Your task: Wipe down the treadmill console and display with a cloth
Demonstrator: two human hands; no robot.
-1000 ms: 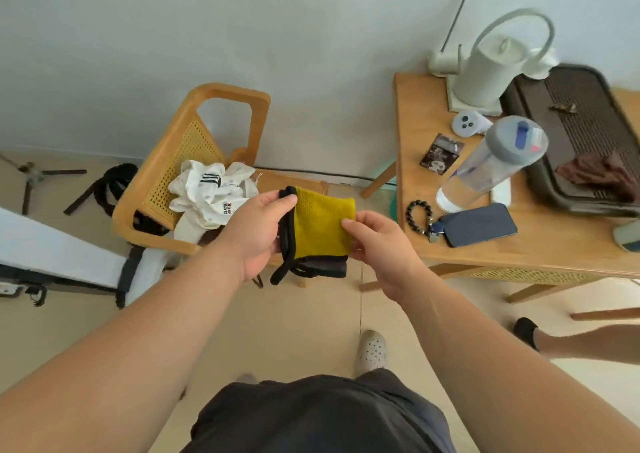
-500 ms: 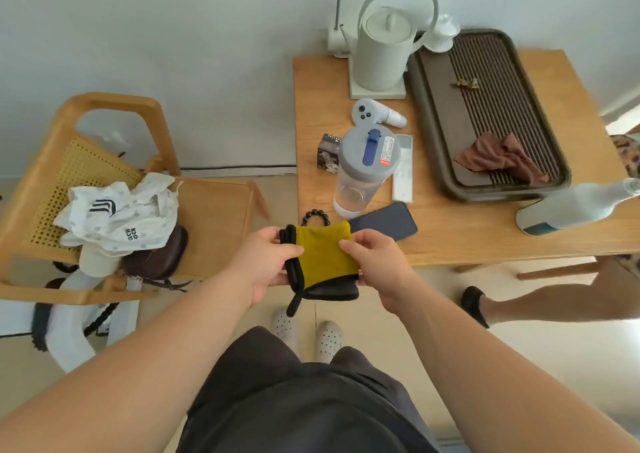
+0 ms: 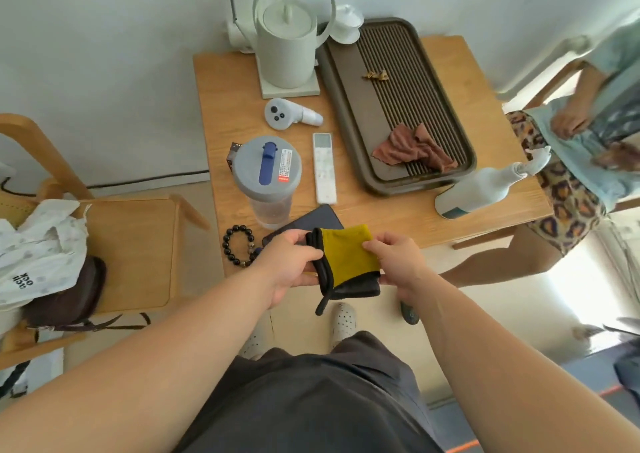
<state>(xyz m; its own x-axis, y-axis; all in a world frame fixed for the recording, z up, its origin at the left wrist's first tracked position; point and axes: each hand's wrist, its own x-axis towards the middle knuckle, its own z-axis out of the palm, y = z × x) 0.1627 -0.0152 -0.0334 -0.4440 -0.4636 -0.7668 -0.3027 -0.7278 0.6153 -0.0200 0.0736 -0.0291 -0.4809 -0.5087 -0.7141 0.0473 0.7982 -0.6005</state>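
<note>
A folded cloth (image 3: 348, 257), yellow on top, dark grey beneath and edged in black, is held in front of me over the near edge of a wooden table (image 3: 221, 85). My left hand (image 3: 289, 264) grips its left black-edged side. My right hand (image 3: 394, 260) pinches its right edge. A black loop hangs down from the cloth's lower left corner. No treadmill console or display is in view.
On the table stand a white kettle (image 3: 287, 42), a clear bottle with a grey lid (image 3: 266, 179), a white spray bottle (image 3: 479, 187), a remote, a phone, a bead bracelet and a dark tray (image 3: 349, 113) with a brown rag. A wooden chair (image 3: 138, 244) with clothes stands left. Another person (image 3: 568, 161) stands right.
My view has swung right and nearer the table: the chair slid to the left edge, the table now lies centred ahead. Both hands keep the cloth.
</note>
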